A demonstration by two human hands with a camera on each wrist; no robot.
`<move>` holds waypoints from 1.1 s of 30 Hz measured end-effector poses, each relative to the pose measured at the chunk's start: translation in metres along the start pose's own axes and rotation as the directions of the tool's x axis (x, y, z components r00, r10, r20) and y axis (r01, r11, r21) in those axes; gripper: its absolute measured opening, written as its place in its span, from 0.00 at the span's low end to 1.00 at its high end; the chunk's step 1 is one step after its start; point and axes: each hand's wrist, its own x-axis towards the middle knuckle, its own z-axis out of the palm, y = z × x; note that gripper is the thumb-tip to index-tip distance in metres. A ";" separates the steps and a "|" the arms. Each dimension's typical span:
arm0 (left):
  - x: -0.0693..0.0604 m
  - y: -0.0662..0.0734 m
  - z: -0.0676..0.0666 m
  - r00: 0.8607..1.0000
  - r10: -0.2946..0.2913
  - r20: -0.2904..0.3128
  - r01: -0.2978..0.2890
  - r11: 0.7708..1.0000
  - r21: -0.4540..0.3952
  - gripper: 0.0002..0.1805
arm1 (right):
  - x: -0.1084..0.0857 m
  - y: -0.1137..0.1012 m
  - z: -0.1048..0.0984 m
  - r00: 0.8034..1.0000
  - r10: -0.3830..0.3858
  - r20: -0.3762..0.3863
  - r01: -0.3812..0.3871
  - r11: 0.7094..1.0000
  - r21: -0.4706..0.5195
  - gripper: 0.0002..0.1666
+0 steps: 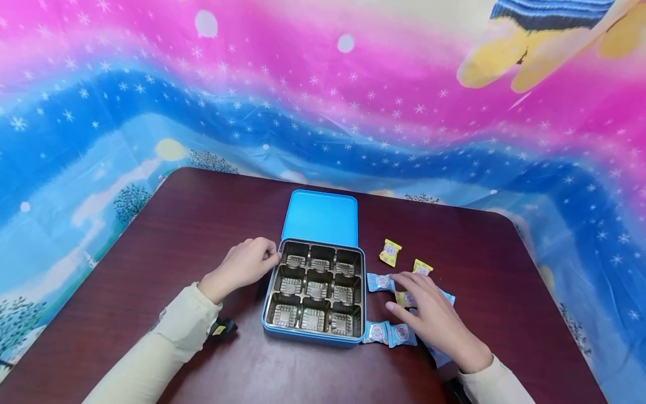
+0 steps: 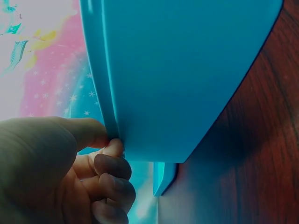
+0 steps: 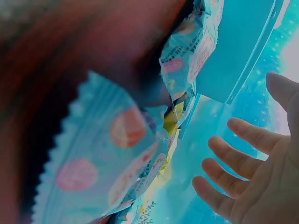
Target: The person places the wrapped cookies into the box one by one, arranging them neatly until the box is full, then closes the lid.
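A blue square tin (image 1: 314,338) stands on the table, with a dark divided tray (image 1: 306,274) inside. No candy shows in its compartments. At the tin's far left corner, my left hand (image 1: 243,264) pinches the rim; in the left wrist view the thumb and curled index finger meet at the tin's edge (image 2: 111,112). To the right, my right hand (image 1: 436,314) hovers over wrapped candies, its fingers spread and holding nothing. A blue candy packet (image 1: 381,282) lies near its fingertips. Two more blue packets (image 1: 401,334) sit beside the tin's near right corner. The hand partly hides several other packets.
The blue lid (image 1: 321,217) lies behind the tin. Yellow packets (image 1: 390,252) are at the tin's right, farther back. A dark red table (image 1: 212,205) carries everything, and a printed cloth (image 1: 303,112) hangs around its far side. A black strap piece (image 1: 222,327) shows under the left sleeve.
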 end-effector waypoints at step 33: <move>-0.001 0.000 -0.001 1.000 -0.007 0.005 0.007 1.000 -0.015 0.20 | -0.031 0.014 -0.001 0.996 -0.053 0.072 0.056 0.997 -0.052 0.31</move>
